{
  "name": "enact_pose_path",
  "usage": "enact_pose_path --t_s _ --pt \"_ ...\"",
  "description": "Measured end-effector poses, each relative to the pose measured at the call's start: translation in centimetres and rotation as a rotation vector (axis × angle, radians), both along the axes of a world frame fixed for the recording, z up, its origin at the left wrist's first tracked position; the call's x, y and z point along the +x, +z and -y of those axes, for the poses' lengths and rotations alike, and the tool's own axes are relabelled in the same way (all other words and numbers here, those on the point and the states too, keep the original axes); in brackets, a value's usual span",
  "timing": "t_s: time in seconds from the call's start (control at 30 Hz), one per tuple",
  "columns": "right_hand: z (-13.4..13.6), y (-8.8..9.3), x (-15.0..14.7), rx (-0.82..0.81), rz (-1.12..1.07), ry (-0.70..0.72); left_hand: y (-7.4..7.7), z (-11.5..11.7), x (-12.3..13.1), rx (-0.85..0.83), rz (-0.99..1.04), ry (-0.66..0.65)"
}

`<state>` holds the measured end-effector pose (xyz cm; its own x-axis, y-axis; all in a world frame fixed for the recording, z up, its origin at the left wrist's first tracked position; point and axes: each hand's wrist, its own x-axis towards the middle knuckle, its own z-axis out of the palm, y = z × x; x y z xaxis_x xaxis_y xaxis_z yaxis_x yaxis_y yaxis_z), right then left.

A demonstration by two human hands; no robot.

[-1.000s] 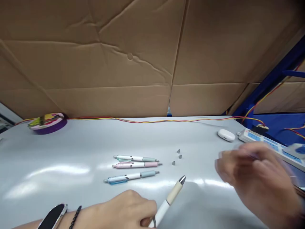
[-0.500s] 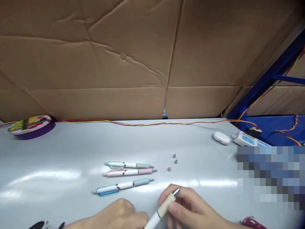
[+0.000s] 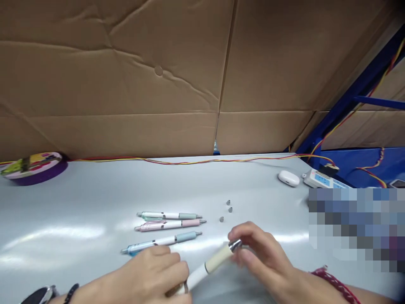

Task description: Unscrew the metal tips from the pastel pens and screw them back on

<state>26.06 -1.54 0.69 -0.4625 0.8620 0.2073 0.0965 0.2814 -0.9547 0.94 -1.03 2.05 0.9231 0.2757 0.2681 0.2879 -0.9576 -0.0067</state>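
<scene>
My left hand (image 3: 155, 270) is closed around the rear part of a pen with a white barrel and cream grip (image 3: 218, 259). The pen slants up to the right. Its silver cone tip (image 3: 235, 245) sits between the curled fingers and thumb of my right hand (image 3: 262, 257). Just beyond my left hand lie a blue pen (image 3: 186, 237), a pink pen (image 3: 190, 223) and a green pen (image 3: 187, 216), side by side with narrow metal ends to the right. Three small silver cone tips (image 3: 222, 219) rest to the right of these pens.
A white earphone case (image 3: 288, 178) and a power strip (image 3: 322, 179) are at the back right. An oval purple tin (image 3: 41, 175) stands at the back left. Red and yellow wires (image 3: 177, 162) run along the rear edge, below a cardboard sheet (image 3: 142, 93).
My left hand has risen and now covers part of the blue pen. The held pen lies flatter, and my right fingers have shifted from its grip to its metal tip.
</scene>
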Motion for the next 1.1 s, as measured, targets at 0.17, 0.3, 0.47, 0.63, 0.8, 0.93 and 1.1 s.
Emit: enact_pose_path --t_s 0.17,0.3,0.47,0.63,0.8,0.93,1.1 --pt "-2.7 -0.6 1.2 0.506 0.223 -0.207 2.2 -3.0 -1.3 -0.076 -0.116 0.228" --pt "-4.3 -0.9 1.1 0.469 0.369 -0.309 3.0 -5.7 -3.3 -0.07 -0.204 0.375" --pt "-4.5 -0.8 0.7 0.303 0.336 -0.396 1.8 -7.6 -5.0 -0.052 -0.217 0.456" --pt "-4.5 -0.6 0.7 0.341 0.437 -0.309 0.7 -8.0 -5.4 -0.105 -0.159 0.412" --pt "-4.3 -0.5 0.7 0.414 0.574 -0.251 0.6 -7.8 -5.3 -0.122 -0.117 0.368" --pt "-4.2 -0.5 0.7 0.431 0.669 -0.266 1.0 -6.1 -4.0 -0.026 -0.09 0.294" --pt "-4.3 -0.6 0.6 0.384 0.735 -0.256 0.7 -3.6 -2.0 0.059 -0.105 0.283"
